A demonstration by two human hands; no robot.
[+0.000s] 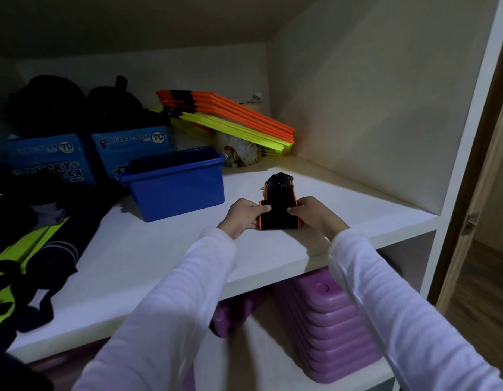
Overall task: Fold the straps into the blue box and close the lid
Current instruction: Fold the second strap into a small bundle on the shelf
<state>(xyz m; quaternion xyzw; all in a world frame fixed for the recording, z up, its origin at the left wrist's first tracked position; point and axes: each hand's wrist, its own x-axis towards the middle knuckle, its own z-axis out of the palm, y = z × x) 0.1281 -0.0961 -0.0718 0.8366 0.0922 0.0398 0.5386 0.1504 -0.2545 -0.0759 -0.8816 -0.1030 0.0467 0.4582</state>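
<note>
A black strap bundle with orange edging (279, 206) lies folded on the white shelf (148, 249), right of the blue box. My left hand (243, 217) pinches its left edge and my right hand (315, 214) pinches its right edge, thumbs on top. The open blue plastic box (175, 189) stands just to the left of my hands with no lid on it. No lid is in view.
Orange and yellow flat hurdles (230, 119) lean in the back corner beside a crumpled bag (242, 153). Blue "Lucky Star" cartons (131, 145) and dark bags stand behind the box. Dark and neon clothing (24, 249) covers the left. Purple containers (329, 323) sit on the shelf below.
</note>
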